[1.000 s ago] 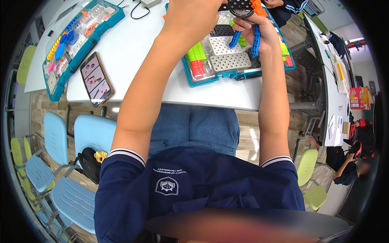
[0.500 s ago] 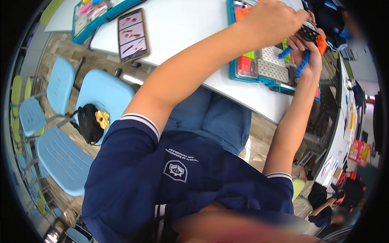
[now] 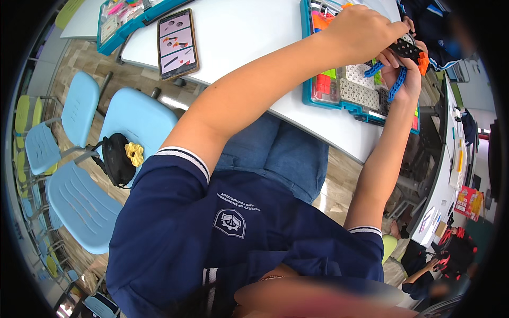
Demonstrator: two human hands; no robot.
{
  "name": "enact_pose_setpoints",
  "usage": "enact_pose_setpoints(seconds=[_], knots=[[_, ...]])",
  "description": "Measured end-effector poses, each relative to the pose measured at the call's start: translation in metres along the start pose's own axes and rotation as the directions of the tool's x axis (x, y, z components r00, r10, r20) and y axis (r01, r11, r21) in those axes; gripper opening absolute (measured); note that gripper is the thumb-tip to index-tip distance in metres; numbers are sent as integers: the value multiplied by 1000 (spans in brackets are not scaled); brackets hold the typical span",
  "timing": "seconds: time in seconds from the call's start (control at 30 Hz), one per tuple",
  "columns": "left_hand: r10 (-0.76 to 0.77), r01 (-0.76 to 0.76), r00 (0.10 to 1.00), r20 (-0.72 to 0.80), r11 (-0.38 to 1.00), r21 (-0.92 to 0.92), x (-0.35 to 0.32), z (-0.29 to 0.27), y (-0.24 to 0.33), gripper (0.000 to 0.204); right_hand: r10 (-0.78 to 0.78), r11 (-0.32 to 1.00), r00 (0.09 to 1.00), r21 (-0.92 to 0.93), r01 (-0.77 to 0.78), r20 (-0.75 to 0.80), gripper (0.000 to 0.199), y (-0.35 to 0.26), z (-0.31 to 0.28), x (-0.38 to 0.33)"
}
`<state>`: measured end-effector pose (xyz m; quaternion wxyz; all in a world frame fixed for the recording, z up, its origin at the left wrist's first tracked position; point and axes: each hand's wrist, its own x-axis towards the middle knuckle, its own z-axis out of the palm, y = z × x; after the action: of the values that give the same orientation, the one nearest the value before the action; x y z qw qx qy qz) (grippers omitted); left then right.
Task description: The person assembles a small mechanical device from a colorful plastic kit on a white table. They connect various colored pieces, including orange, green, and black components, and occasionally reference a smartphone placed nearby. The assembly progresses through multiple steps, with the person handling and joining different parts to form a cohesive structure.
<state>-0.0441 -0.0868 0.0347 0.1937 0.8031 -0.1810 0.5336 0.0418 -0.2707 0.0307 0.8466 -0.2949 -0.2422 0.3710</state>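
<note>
At the upper right, a small model of plastic construction pieces (image 3: 406, 49) is between my hands. It has a black perforated part, an orange end piece and blue curved pieces. My right hand (image 3: 407, 79) curls round it from below, with the blue curved pieces (image 3: 396, 85) beside the palm. Over its top edge reaches my left hand (image 3: 366, 34), fingers pinched at the black part; the exact grip is partly hidden. Beneath the hands lies an open teal-edged parts case (image 3: 307, 93), holding grey perforated plates, red bricks and orange pieces.
On the white table (image 3: 228, 32) lies a phone (image 3: 177, 45) displaying assembly pictures. A second teal case (image 3: 132, 33) stands at the far left. Light blue chairs (image 3: 85, 209) are on the left, one with a black bag (image 3: 116, 161). Another person in dark clothes (image 3: 429, 32) is at the far right.
The black part of the model has turned slightly between my fingers, and my left hand has shifted a little to the right and down. The whole view has moved slightly.
</note>
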Motion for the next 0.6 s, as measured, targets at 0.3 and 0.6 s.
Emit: enact_pose_setpoints(seconds=[0.3,0.6], knots=[[36,-36,999,-4,998,53,0,7,3,45,-18,998,999,58,15,52,26,2,-1,1],[32,-32,999,-13,999,4,-2,14,6,36,-16,1000,997,5,15,75,27,-3,2,2]])
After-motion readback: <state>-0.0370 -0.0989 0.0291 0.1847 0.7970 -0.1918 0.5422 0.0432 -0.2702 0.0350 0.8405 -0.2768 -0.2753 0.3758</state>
